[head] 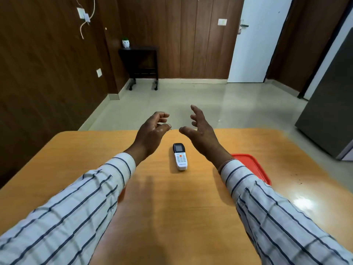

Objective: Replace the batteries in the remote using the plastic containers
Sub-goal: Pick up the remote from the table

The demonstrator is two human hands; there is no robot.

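Note:
A white remote (180,157) with a dark screen lies face up in the middle of the wooden table (172,197), its screen end pointing away from me. My left hand (152,131) hovers above the table beyond and left of the remote, fingers curled loosely, holding nothing. Beyond and right of the remote my right hand (200,131) is raised with its fingers spread, also holding nothing. A red-lidded plastic container (254,167) sits to the right, partly hidden under my right sleeve. A sliver of orange-red (122,194) peeks from under my left sleeve.
The table's far edge runs just behind my hands. Beyond it lies tiled floor (172,104), with a small dark side table (142,62) against the wood-panelled wall, a white door (254,41) and a grey cabinet (328,104) at the right.

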